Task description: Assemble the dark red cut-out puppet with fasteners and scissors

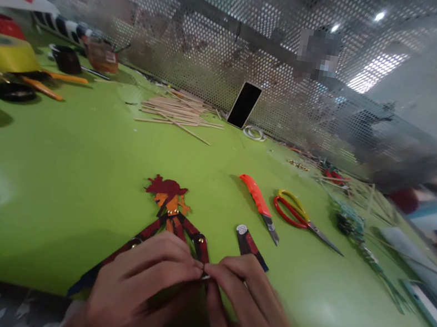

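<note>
A flat jointed puppet figure (172, 191) in dark red, orange and black lies on the green table, its head pointing away from me. Small round studs show at its joints. My left hand (141, 279) covers its lower body, thumb and index finger pinched near the end of its right-side arm. Opposite, my right hand (250, 307) pinches at the same spot, fingertips touching the left ones. A tiny pale piece (206, 277) shows between the fingertips; its kind cannot be made out. Just beyond my right hand lies a loose dark red and black limb piece (251, 246) with a white round end.
An orange utility knife (258, 204) and red-yellow scissors (298, 212) lie at right. Thin wooden sticks (181, 109) are piled behind, near a phone (244, 105) against a mesh screen. Yellow tape (1, 53) and jars stand at left. Green wire pieces (371, 258) lie far right.
</note>
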Action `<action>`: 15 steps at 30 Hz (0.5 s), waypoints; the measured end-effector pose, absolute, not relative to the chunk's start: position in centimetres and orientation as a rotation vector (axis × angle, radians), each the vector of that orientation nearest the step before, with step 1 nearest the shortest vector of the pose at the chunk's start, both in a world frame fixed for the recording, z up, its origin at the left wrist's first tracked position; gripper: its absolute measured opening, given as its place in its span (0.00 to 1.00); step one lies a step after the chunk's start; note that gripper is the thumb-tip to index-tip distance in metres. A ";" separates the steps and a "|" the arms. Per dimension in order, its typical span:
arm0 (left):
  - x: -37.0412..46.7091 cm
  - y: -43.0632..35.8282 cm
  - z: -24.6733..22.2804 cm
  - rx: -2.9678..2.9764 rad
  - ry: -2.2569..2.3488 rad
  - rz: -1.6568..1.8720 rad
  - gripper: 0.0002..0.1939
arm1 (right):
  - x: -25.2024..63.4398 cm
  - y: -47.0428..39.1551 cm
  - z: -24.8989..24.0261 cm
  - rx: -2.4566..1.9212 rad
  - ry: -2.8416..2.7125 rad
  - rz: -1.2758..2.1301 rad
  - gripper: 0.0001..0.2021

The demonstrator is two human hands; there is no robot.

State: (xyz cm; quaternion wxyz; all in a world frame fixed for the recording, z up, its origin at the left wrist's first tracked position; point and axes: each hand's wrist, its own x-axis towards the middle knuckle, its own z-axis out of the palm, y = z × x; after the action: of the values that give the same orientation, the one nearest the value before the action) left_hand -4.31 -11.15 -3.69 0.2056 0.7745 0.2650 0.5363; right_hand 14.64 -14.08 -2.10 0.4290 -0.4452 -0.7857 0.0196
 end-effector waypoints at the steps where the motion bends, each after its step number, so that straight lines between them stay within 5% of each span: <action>1: -4.3 -11.2 -3.8 2.156 0.734 1.489 0.06 | 14.6 -14.1 -2.1 -1.111 -1.958 0.058 0.11; 15: -3.9 -11.4 -4.9 2.062 0.737 1.482 0.09 | 14.7 -13.8 -2.1 -1.057 -1.986 0.153 0.08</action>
State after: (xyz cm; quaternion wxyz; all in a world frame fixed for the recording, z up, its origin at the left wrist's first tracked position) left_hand -3.91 -11.43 -4.92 0.2461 0.7560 0.2701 0.5431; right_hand 14.72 -13.85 -2.09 0.4289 -0.4233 -0.7957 0.0614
